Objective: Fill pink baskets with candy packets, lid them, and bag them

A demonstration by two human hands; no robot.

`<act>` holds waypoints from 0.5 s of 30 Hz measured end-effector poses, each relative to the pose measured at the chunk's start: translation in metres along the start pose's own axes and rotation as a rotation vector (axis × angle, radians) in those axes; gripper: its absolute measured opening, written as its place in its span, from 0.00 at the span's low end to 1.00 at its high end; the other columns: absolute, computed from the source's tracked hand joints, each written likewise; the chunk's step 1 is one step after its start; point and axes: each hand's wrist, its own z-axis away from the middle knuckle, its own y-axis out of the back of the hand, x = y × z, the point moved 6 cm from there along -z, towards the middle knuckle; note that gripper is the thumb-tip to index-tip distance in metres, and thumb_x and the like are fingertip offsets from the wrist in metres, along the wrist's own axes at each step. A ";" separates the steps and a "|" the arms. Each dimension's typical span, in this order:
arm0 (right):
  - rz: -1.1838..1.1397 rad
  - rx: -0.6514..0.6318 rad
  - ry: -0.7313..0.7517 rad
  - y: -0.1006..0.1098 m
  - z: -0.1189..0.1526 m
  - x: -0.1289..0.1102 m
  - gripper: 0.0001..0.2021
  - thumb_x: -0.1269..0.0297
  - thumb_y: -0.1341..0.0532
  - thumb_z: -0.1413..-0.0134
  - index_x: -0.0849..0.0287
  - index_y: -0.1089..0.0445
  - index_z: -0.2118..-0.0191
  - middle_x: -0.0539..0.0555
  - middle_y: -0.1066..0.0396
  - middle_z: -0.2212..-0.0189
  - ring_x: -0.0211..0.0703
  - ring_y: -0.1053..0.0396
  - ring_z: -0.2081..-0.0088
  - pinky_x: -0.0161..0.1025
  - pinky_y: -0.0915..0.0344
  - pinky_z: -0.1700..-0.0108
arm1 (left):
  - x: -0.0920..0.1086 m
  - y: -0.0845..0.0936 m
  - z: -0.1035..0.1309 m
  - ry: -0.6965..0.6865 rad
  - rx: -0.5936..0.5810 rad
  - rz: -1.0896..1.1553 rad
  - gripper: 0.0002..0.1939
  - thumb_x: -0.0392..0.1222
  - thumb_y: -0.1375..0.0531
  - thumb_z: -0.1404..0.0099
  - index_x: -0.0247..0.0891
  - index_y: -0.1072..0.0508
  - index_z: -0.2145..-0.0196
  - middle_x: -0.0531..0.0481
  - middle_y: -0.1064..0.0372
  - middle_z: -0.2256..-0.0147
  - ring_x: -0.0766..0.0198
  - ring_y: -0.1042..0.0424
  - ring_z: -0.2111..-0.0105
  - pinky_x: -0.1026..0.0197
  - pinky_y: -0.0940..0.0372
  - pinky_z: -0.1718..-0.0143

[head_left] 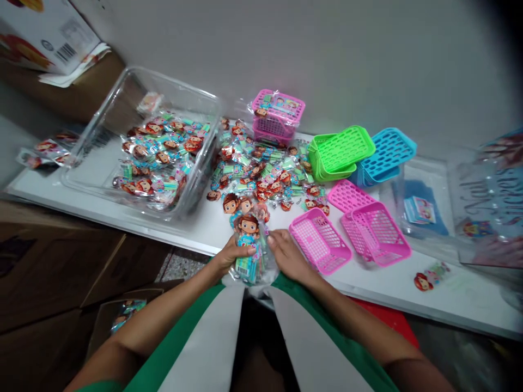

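Two bare hands at the front edge of a white table [200, 231], the worker dressed in green and white. The left hand [231, 255] is closed around the left side of a clear packet of character cards [247, 261], its thumb laid flat across the front and its fingers passing out of sight behind. The right hand [288, 253] is partly curled at the opposite side, thumb and fingertips drawn close together at the edge of the clear plastic; from where I stand I cannot tell whether they pinch it or merely touch it. The packet is upright between the hands, close to the worker's body, with a brown-haired figure at the top and a barcode low on its face. Just beyond it, more printed heads show on the tabletop side.

Behind the hands spreads a pile of small packets [261, 182], beside a clear bin [175, 83] holding more of the same. At the back of the pile stands a pink basket [274, 126] with wrapped cards on top. To the right are green baskets [343, 149] and blue baskets [392, 149]; nearer the right hand sits an empty pink basket [321, 245]. A single packet [431, 276] lies well apart, farther right.
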 end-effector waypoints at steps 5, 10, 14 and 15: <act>-0.306 0.004 -0.038 -0.003 -0.004 -0.011 0.27 0.45 0.61 0.36 0.52 0.45 0.39 0.55 0.39 0.43 0.44 0.44 0.40 0.48 0.46 0.39 | -0.010 -0.013 -0.003 0.033 -0.036 0.028 0.34 0.31 0.31 0.53 0.33 0.32 0.48 0.40 0.24 0.61 0.50 0.24 0.65 0.52 0.31 0.59; -0.307 0.019 -0.113 -0.006 0.008 -0.013 0.28 0.41 0.57 0.39 0.53 0.42 0.43 0.56 0.38 0.44 0.46 0.40 0.43 0.47 0.44 0.41 | -0.018 -0.019 0.001 0.006 0.010 0.025 0.30 0.37 0.33 0.48 0.34 0.33 0.47 0.41 0.24 0.61 0.49 0.24 0.64 0.51 0.31 0.59; -0.387 0.014 -0.074 0.002 0.000 -0.010 0.30 0.40 0.46 0.45 0.57 0.41 0.45 0.59 0.34 0.48 0.49 0.36 0.46 0.47 0.36 0.47 | -0.013 -0.025 -0.010 -0.070 0.070 -0.063 0.33 0.34 0.31 0.51 0.33 0.32 0.47 0.43 0.24 0.63 0.49 0.24 0.63 0.53 0.32 0.58; -0.389 0.015 -0.054 0.003 0.001 -0.010 0.33 0.41 0.41 0.50 0.58 0.42 0.44 0.59 0.34 0.49 0.51 0.35 0.48 0.46 0.35 0.49 | -0.015 -0.027 -0.011 -0.079 0.074 -0.060 0.33 0.35 0.31 0.51 0.33 0.33 0.46 0.43 0.24 0.62 0.49 0.25 0.62 0.54 0.32 0.57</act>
